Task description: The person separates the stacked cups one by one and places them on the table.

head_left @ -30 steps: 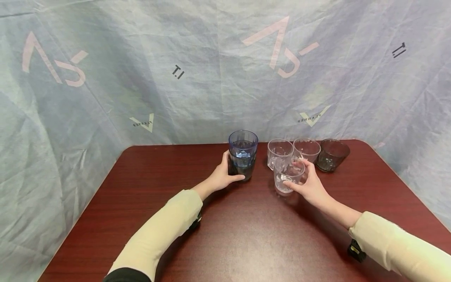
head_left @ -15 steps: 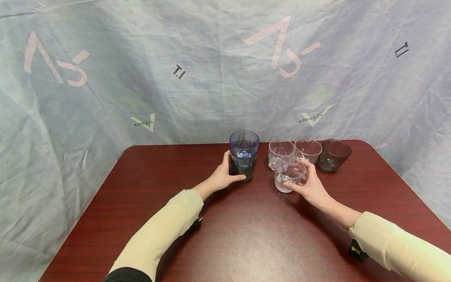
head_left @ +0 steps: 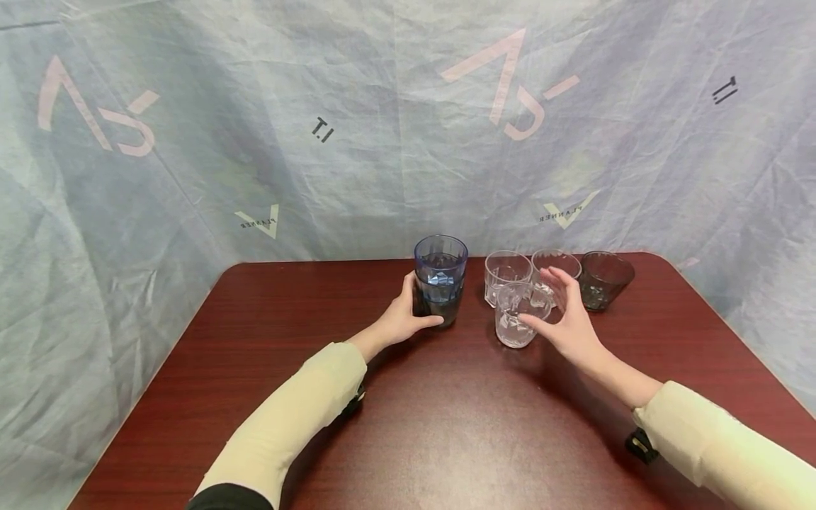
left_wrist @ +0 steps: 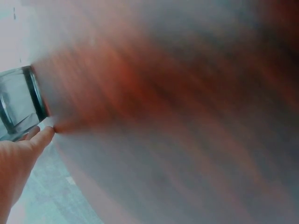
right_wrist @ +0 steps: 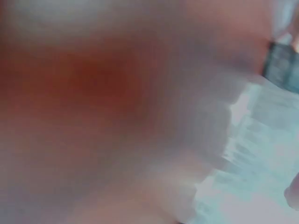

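Observation:
In the head view my left hand [head_left: 400, 317] grips the lower part of a stack of tumblers, thumb in front and the other fingers behind. A blue see-through tumbler [head_left: 441, 256] sits on top, a dark grey tumbler [head_left: 444, 310] below it. The left wrist view shows the edge of a tumbler [left_wrist: 21, 100] by the fingers. My right hand [head_left: 571, 322] is spread in a wide C beside a clear tumbler [head_left: 515, 326], which stands upright on the table. Its thumb overlaps the tumbler's right side in this view; the fingers are raised behind the rim.
Behind the front tumbler stand two more clear tumblers, a left one [head_left: 497, 273] and a right one [head_left: 556, 262]. A dark grey tumbler [head_left: 605, 280] stands to their right. A grey printed cloth [head_left: 357, 177] hangs behind the reddish-brown table [head_left: 472, 425].
My right hand has let go of the front clear tumbler, its fingers rising and opening away to the right. The tumbler stays in place. My left hand keeps its grip on the stack.

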Demonstrator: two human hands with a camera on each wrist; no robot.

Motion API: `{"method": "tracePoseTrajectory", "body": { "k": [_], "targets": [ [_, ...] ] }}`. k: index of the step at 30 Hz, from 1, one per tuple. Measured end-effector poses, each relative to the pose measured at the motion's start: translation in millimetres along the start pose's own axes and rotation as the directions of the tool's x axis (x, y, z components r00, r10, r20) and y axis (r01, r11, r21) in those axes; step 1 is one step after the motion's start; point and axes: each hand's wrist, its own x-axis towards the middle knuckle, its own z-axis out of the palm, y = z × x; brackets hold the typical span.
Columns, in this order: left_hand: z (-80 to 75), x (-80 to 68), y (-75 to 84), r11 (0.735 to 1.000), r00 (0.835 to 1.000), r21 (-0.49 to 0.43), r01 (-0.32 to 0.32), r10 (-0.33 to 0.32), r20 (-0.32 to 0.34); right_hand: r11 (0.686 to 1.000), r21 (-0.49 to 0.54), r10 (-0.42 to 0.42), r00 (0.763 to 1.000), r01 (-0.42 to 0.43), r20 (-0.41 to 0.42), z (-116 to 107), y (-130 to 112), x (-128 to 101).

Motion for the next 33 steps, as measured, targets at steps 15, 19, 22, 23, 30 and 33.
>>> {"method": "tracePoseTrajectory", "body": {
  "k": [15, 19, 22, 23, 30, 33],
  "targets": [
    [-0.5, 2.5, -0.2, 1.0, 1.0, 0.018, 0.001, -0.001, -0.003, 0.997, 0.013, -0.081, 0.982, 0.08, 0.168, 8.6, -47.3, 72.0],
    [0.1, 2.1, -0.8, 1.0, 1.0, 0.018, 0.002, -0.001, -0.003, 0.998, 0.028, -0.067, 0.967, 0.062, 0.244, 20.6, -43.2, 82.7],
    [0.2, 1.4, -1.0, 1.0, 1.0, 0.015, 0.01, -0.01, 0.001, 1.0, 0.006, -0.028, 0.951, 0.027, 0.309, 29.1, -39.0, 86.3],
    [0.2, 1.2, -1.1, 1.0, 1.0, 0.014, 0.013, -0.013, 0.002, 1.0, -0.003, -0.014, 0.944, 0.016, 0.328, 31.8, -37.6, 87.4],
    [0.6, 1.1, -1.3, 1.0, 1.0, 0.004, 0.0, 0.0, -0.004, 0.998, -0.029, 0.06, 0.904, -0.053, 0.423, 47.7, -30.5, 94.6],
    [1.2, 2.5, -2.3, 1.0, 1.0, 0.01, -0.006, 0.006, -0.005, 0.997, -0.025, 0.077, 0.892, -0.074, 0.445, 52.2, -29.2, 96.9]
  ]
}}
